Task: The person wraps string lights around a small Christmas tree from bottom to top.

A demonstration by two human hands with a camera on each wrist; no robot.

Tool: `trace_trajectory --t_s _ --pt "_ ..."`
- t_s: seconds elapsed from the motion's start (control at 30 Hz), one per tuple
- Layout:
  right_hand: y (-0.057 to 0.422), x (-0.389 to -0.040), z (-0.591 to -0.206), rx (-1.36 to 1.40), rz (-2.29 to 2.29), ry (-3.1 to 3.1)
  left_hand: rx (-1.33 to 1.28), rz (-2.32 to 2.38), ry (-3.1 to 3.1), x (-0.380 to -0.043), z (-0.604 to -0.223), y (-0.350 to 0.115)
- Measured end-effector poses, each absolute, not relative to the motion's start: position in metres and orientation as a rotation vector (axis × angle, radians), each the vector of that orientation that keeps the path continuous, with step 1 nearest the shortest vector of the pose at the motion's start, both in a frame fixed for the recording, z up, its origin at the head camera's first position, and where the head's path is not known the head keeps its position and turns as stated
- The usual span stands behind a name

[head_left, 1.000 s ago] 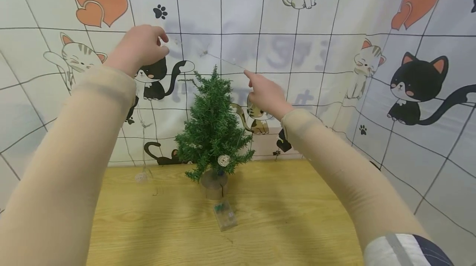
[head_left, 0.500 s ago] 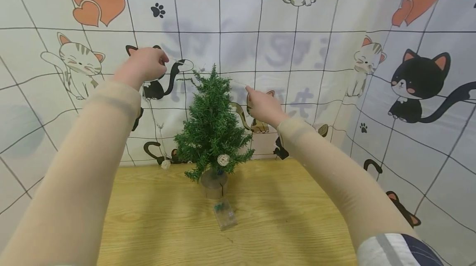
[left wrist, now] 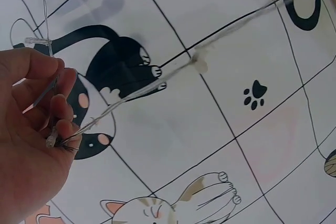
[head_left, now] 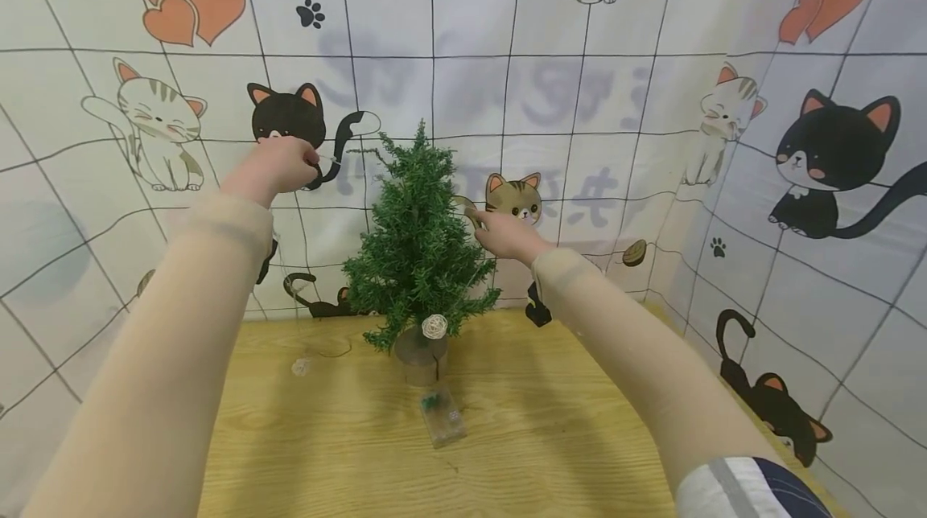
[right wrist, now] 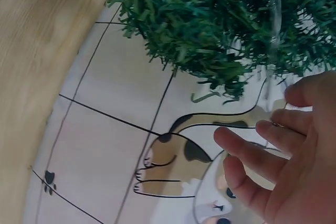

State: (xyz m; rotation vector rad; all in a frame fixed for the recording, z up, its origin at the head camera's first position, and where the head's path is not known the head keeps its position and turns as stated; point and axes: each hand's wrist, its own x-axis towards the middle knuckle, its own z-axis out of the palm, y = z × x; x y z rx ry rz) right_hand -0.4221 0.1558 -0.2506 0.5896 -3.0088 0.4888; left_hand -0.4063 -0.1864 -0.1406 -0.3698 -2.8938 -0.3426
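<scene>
My left hand [head_left: 278,164] pinches a thin clear wire of string lights [left wrist: 121,100], left of the small green artificial Christmas tree [head_left: 416,236]. Small clear bulbs and wire cross its fingers in the left wrist view, and a length trails away blurred. At the tree's right side, my right hand [head_left: 507,232] has thumb and index close together at the wire. In the right wrist view its other fingers are spread, and the blurred wire runs from the fingertips across the branches. A white woven ball [head_left: 434,326] sits low on the tree; another pale ball [head_left: 300,367], blurred, is at lower left.
The tree stands in a round wood-coloured base [head_left: 420,361] on a wooden table [head_left: 536,413]. In front of it lies a small clear box [head_left: 442,419] with green bits inside. A cat-print cloth [head_left: 471,27] hangs close behind and at the right.
Both hands have come down from above the treetop to its sides, bringing the wire down with them. The dangling pale ball swung right, then lowered toward the table.
</scene>
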Motion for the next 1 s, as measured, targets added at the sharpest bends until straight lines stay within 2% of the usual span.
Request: trace_trajectory --t_s 0.2,0.43,1.0 --pt "0.159 -0.425 -0.261 0.630 0.836 -3.001 -0.332 -0.325 -2.923 -0.406 -0.155 -0.197" --pt "0.158 -0.421 -0.271 0.537 1.263 -3.081 -0.285 -0.281 -2.930 -0.403 -0.176 -0.218" --pt "0.158 -0.417 -0.279 0.703 1.417 -3.147 -0.139 -0.289 -3.008 -0.380 -0.209 -0.288"
